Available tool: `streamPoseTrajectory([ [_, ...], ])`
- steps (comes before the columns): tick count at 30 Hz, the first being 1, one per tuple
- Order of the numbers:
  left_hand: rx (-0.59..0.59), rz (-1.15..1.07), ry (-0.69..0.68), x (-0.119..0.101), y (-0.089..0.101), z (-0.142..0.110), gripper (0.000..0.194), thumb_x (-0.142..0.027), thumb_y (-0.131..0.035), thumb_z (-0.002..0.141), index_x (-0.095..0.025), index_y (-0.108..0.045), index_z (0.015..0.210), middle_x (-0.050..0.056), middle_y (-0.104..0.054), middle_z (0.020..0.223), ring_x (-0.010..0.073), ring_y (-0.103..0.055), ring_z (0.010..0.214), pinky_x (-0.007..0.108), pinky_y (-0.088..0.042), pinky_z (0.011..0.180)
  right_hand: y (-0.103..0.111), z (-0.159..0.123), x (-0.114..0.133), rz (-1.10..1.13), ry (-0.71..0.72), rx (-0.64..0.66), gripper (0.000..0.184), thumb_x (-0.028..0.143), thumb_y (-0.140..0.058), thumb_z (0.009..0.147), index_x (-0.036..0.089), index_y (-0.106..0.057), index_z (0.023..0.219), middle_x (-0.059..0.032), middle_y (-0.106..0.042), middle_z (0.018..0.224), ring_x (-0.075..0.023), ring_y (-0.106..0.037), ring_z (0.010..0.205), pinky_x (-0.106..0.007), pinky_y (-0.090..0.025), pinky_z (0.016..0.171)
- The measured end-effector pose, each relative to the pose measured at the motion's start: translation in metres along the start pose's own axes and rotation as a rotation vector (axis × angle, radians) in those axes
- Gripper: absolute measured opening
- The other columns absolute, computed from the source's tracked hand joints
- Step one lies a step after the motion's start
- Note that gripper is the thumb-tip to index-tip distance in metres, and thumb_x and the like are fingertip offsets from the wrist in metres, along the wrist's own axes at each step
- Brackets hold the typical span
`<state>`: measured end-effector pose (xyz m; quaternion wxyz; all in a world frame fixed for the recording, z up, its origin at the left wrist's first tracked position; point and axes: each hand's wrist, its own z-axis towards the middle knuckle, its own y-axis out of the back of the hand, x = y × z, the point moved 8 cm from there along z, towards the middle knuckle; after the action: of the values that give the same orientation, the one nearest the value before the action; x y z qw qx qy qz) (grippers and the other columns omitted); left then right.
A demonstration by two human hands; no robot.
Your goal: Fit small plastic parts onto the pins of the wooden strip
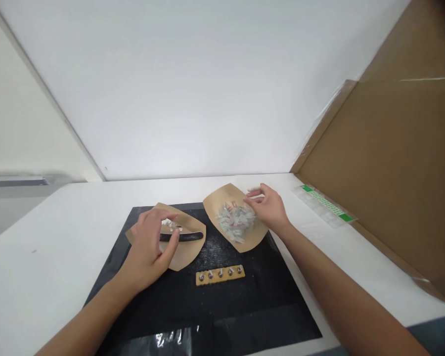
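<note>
My left hand [152, 247] hovers over the left brown paper sheet [187, 221], thumb and index finger apart with nothing visible between them. Beneath it lie a black curved strip-like tool [187, 237], partly hidden by the fingers, and small white pieces [167, 226]. My right hand [269, 207] is at the edge of the right paper sheet [218, 198], fingers loosely bent and slightly apart, with no object visible in them. Beside its fingertips is a heap of small clear plastic pieces [236, 221]. Nearer me lies a yellow scalloped holder [220, 276] carrying several small metal pieces with whitish tips.
Both papers and the holder rest on a black mat [244, 311] on a white table [33, 247]. A clear strip with green printing [326, 205] lies at the right, beside a tall cardboard panel [393, 173]. A white wall [189, 89] stands behind.
</note>
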<state>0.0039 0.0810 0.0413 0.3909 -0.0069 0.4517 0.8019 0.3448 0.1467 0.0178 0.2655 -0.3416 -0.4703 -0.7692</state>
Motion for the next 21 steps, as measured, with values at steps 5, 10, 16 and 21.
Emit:
streamPoseTrajectory([
  [5,-0.004,0.001,-0.011,-0.001,0.002,0.001,0.025,-0.030,-0.054,0.102,-0.024,-0.051,0.126,0.009,-0.063,0.118,0.0314,-0.054,0.114,0.050,-0.039,0.099,0.006,0.001,-0.001,0.119,0.001,-0.088,0.033,0.045,-0.077,0.084,0.020,-0.064,0.101,-0.0104,-0.076,0.115,-0.0223,-0.078,0.079,-0.031,-0.058,0.062],
  [10,0.001,-0.005,-0.017,0.000,-0.001,0.001,0.026,-0.030,-0.054,0.101,-0.024,-0.051,0.126,0.009,-0.063,0.118,0.0313,-0.054,0.114,0.051,-0.039,0.100,0.014,-0.005,0.010,0.210,0.051,-0.182,0.040,0.049,-0.076,0.087,0.021,-0.062,0.111,-0.0129,-0.074,0.119,-0.0226,-0.077,0.080,-0.030,-0.057,0.059],
  [16,0.033,-0.007,0.002,0.003,-0.006,-0.002,0.027,-0.032,-0.054,0.101,-0.024,-0.052,0.127,0.010,-0.063,0.119,0.0324,-0.053,0.115,0.052,-0.039,0.100,0.019,-0.011,0.023,0.209,0.158,-0.250,0.037,0.046,-0.076,0.087,0.022,-0.059,0.111,-0.0116,-0.072,0.124,-0.0220,-0.078,0.083,-0.033,-0.062,0.067],
  [21,0.024,0.006,-0.007,0.004,-0.006,-0.001,0.027,-0.033,-0.054,0.101,-0.025,-0.051,0.127,0.010,-0.063,0.119,0.0325,-0.054,0.115,0.052,-0.040,0.101,0.012,-0.006,0.015,0.085,0.150,-0.213,0.031,0.044,-0.071,0.090,0.022,-0.061,0.110,-0.0115,-0.070,0.127,-0.0228,-0.078,0.091,-0.032,-0.062,0.068],
])
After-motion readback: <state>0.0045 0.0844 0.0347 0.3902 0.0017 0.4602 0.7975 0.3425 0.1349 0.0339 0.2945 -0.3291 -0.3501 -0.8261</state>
